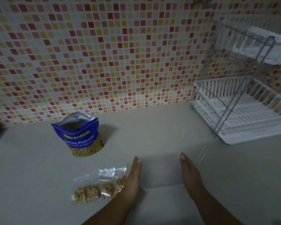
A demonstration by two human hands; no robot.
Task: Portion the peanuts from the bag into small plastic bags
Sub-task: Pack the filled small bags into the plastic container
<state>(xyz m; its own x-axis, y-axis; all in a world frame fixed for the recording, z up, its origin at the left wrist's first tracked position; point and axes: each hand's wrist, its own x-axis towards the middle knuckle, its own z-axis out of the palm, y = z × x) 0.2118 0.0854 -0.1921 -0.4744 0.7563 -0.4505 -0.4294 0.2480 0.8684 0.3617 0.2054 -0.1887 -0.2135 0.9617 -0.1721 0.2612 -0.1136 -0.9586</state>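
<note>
Neither hand has a grip on anything. The left hand (133,176) and the right hand (190,174) both lie out flat with the fingers straight, side by side and a little apart, low over the table (39,176).

Right against the outer edge of the left hand sit the small bags (99,184), clear plastic, lying flat with clumps of peanuts (86,193) inside. I cannot tell if the hand presses on them or only lies beside them, nor how many bags are there. Out past the right fingertips there are faint glints that may be more clear plastic, but that is a guess.

Further back and to the left stands the peanut bag (81,135), blue, upright, its mouth gaping open, well apart from both hands. A white dish rack (243,114) stands at the far right against the tiled wall (104,54).

The small bags look thin, limp and slick. I would take one by its top edge, above the nuts, so the load hangs below. The big bag looks soft-sided and likely to tip, so I would hold it round the middle, below the open mouth.
</note>
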